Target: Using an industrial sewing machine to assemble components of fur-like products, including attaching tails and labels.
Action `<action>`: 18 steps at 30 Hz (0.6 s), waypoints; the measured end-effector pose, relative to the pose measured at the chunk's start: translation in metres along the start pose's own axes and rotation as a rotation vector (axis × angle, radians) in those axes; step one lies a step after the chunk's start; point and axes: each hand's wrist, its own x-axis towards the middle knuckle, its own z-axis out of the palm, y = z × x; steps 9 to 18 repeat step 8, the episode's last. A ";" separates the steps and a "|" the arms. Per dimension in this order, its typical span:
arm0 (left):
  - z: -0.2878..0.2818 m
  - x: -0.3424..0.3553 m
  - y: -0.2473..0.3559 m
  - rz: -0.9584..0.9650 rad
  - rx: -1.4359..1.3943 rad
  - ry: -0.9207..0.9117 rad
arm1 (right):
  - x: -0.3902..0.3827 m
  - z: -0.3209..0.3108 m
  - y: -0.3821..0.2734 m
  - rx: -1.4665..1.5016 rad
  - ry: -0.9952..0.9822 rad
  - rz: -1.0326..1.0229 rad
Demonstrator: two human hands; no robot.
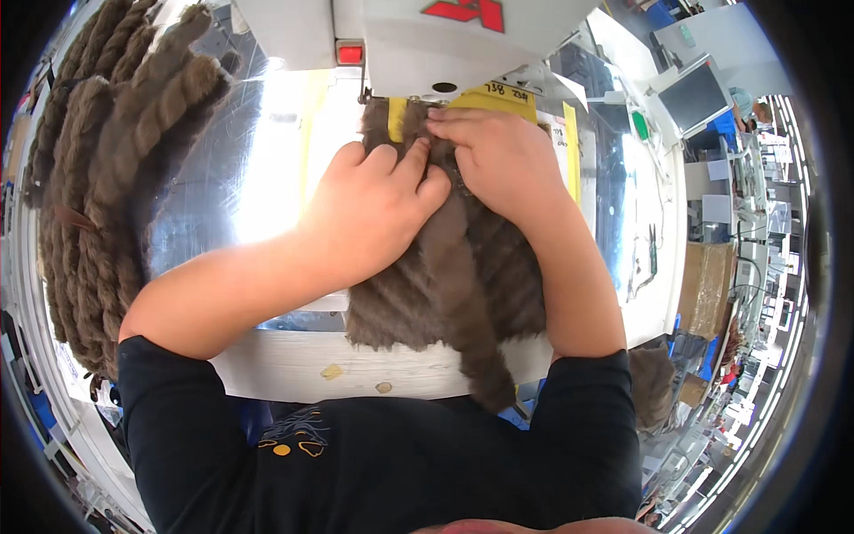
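A brown-grey fur piece [391, 303] lies on the work surface in front of the white sewing machine [400, 44], its far end under the machine head. A narrow fur strip [455, 276] runs lengthwise over it and hangs past the table's front edge. My left hand [378, 200] is closed on the strip near its far end, index finger and thumb pressed against the fur. Just beside it, my right hand [503, 160] has its fingers together on the same fur, fingertips close to the machine. The needle area is mostly hidden by the machine head.
Thick twisted fur ropes [98, 178] are heaped on the left. Yellow tape [571, 156] marks the machine bed on the right, where a dark slim tool [652, 252] also lies. Two small scraps [331, 372] rest near the front edge. A cardboard box [707, 285] stands farther right.
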 end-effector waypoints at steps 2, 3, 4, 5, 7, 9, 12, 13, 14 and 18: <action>0.002 0.000 -0.002 -0.001 0.026 0.027 | 0.001 -0.002 0.000 -0.005 -0.018 -0.002; 0.002 -0.001 -0.002 0.009 0.030 0.028 | 0.002 -0.002 0.000 -0.007 -0.038 0.026; 0.002 0.000 -0.003 0.021 0.035 0.029 | 0.002 -0.003 0.000 -0.005 -0.031 0.001; 0.003 0.000 -0.003 0.018 0.033 0.032 | 0.002 -0.003 0.000 0.004 -0.054 0.028; 0.006 0.000 -0.003 0.017 0.028 0.022 | 0.003 -0.002 0.002 0.013 -0.081 0.056; 0.007 -0.001 -0.003 0.017 0.022 0.022 | 0.003 -0.002 0.002 0.034 -0.085 0.066; 0.007 -0.001 -0.003 0.017 0.022 0.022 | 0.003 -0.002 0.002 0.034 -0.085 0.066; 0.007 -0.001 -0.003 0.017 0.022 0.022 | 0.003 -0.002 0.002 0.034 -0.085 0.066; 0.007 -0.001 -0.003 0.017 0.022 0.022 | 0.003 -0.002 0.002 0.034 -0.085 0.066; 0.007 -0.001 -0.003 0.017 0.022 0.022 | 0.003 -0.002 0.002 0.034 -0.085 0.066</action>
